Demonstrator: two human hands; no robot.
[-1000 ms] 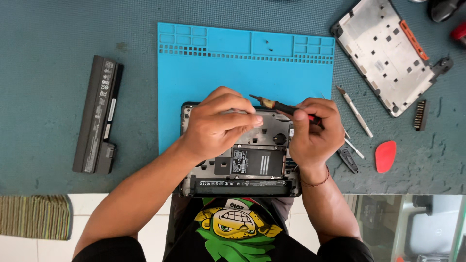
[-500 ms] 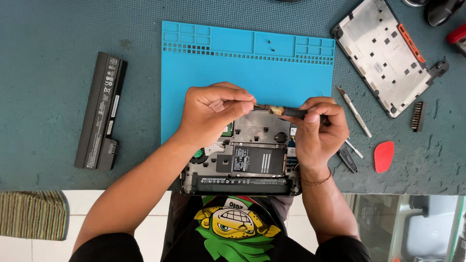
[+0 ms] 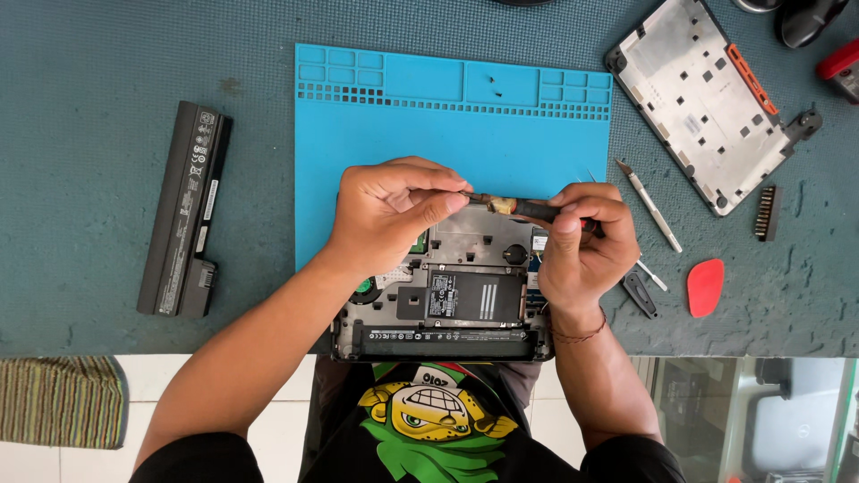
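My right hand [image 3: 586, 237] grips the screwdriver [image 3: 528, 208]; left hand [image 3: 394, 210] pinches its tip above the laptop [image 3: 447, 304]. Keep the shaft steady.

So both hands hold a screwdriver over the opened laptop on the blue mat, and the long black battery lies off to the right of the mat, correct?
Not quite. The head view shows the long black battery lying to the left of the blue mat, not the right. The rest stands: the left hand and right hand hold a screwdriver over the opened laptop.

Probably repair bench: blue work mat [image 3: 501, 134]
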